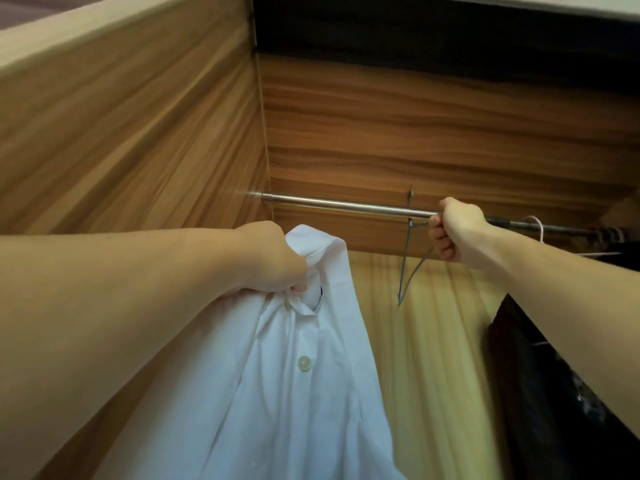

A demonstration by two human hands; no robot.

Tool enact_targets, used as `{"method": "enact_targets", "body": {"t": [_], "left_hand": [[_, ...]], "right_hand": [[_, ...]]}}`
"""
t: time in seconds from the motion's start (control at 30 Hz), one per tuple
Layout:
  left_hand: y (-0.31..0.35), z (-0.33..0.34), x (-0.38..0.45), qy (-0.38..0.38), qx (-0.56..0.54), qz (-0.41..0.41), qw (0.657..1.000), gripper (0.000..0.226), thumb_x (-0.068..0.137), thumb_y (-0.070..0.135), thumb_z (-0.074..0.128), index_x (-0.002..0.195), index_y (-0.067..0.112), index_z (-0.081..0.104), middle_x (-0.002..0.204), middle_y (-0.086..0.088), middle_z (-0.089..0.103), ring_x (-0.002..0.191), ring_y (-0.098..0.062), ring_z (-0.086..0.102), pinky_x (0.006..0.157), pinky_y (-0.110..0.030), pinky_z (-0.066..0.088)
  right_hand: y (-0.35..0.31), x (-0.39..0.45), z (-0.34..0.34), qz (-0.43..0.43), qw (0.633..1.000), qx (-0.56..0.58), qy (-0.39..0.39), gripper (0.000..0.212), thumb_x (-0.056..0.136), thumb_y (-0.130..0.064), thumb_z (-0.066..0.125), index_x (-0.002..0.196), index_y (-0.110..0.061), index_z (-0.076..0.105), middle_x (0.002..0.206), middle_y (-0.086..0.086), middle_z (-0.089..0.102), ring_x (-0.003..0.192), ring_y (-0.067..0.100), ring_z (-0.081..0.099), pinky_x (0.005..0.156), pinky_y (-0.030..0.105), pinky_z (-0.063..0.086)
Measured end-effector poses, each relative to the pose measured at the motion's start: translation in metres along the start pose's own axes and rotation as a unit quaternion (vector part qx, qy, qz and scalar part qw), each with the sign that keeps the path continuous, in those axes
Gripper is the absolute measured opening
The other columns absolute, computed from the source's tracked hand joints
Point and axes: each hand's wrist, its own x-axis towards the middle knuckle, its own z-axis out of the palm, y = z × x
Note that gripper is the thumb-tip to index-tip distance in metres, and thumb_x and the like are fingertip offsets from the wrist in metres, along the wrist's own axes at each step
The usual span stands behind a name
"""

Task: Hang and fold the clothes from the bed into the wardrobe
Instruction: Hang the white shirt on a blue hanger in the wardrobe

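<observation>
The steel hanging rail (346, 205) runs across the wood-grain wardrobe (415, 133), from its left side panel toward the right. Below the rail's left part, the left hand (273, 263) grips a bunched white cotton button-up shirt (304, 375) at the collar — the cloth hangs down from the fist, one pale button showing. At the rail itself, right of its middle, the right hand (453, 233) curls its fingers round a thin grey wire hanger (410, 268), whose hook is over the rail and whose shoulder slants down beneath it. Farther right along the rail hang a pink wire hanger (538, 226) and dark garments (540, 375).
</observation>
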Motion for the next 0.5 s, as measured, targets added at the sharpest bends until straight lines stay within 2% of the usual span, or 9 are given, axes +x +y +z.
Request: {"method": "enact_targets", "body": {"t": [0.1,0.23,0.37,0.43,0.5], "left_hand": [[-0.001,0.0,0.002,0.003,0.015,0.009,1.0,0.026,0.075,0.029,0.075,0.083,0.011,0.059,0.079,-0.005,0.059,0.069,-0.023,0.055,0.054,-0.026,0.04],[-0.002,0.001,0.004,0.007,0.04,0.013,0.999,0.027,0.076,0.031,0.074,0.074,0.013,0.055,0.077,-0.004,0.058,0.068,-0.022,0.053,0.054,-0.027,0.038],[-0.005,0.002,0.002,0.01,0.047,0.004,0.999,0.025,0.076,0.03,0.074,0.073,0.012,0.057,0.076,-0.004,0.059,0.066,-0.022,0.054,0.054,-0.026,0.039],[-0.007,0.004,0.002,0.009,0.055,0.002,0.998,0.025,0.076,0.03,0.074,0.071,0.012,0.057,0.073,-0.004,0.059,0.065,-0.022,0.054,0.055,-0.026,0.039],[-0.009,0.005,0.002,0.007,0.057,0.0,0.998,0.025,0.075,0.03,0.075,0.069,0.012,0.058,0.073,-0.005,0.06,0.067,-0.023,0.056,0.057,-0.026,0.041]], "right_hand": [[0.0,0.002,-0.012,-0.002,1.0,0.029,0.01,0.036,0.095,-0.029,0.027,0.062,-0.02,0.037,0.038,-0.004,0.032,0.038,0.013,0.019,0.041,0.022,0.016],[-0.005,0.009,-0.019,-0.009,0.994,0.108,0.017,0.033,0.094,-0.028,0.025,0.064,-0.02,0.036,0.039,-0.004,0.031,0.041,0.014,0.017,0.045,0.023,0.014],[-0.002,0.013,-0.024,0.041,0.98,0.187,-0.046,0.032,0.09,-0.021,0.021,0.06,-0.022,0.031,0.045,-0.005,0.025,0.043,0.013,0.012,0.048,0.025,0.01],[0.015,0.016,-0.02,0.065,0.973,0.207,-0.082,0.034,0.094,-0.017,0.02,0.064,-0.019,0.037,0.053,-0.003,0.032,0.04,0.011,0.019,0.043,0.021,0.014],[0.037,0.019,-0.01,0.088,0.972,0.209,-0.056,0.036,0.098,-0.012,0.02,0.07,-0.014,0.042,0.064,0.003,0.038,0.047,0.011,0.034,0.036,0.015,0.021]]}}
